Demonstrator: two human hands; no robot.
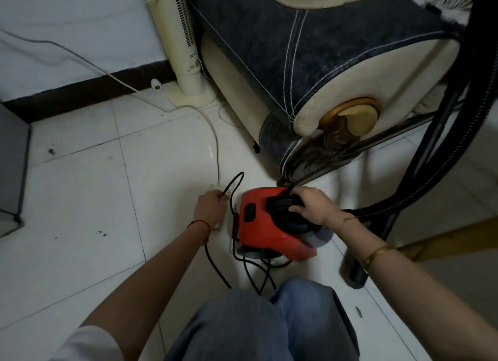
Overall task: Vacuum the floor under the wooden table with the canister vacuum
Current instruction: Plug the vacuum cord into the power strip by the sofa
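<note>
A red canister vacuum [265, 226] sits on the white tiled floor in front of me. My right hand [311, 205] is closed on its black top handle. My left hand [211, 208] grips the end of the black power cord [234, 184] over a white power strip [218, 223] just left of the vacuum; the plug itself is hidden by my fingers. More black cord lies looped on the floor below the vacuum. The black ribbed hose [442, 156] arcs up from the vacuum at the right. A wooden table part [455, 238] shows at the right edge.
A dark blue and cream sofa arm [318, 72] stands close behind the vacuum. A cream tower fan [186, 42] stands by the wall, with a white cable [215, 145] running to the strip. A grey box [12, 169] is at the left edge. My knee [264, 323] is low in view.
</note>
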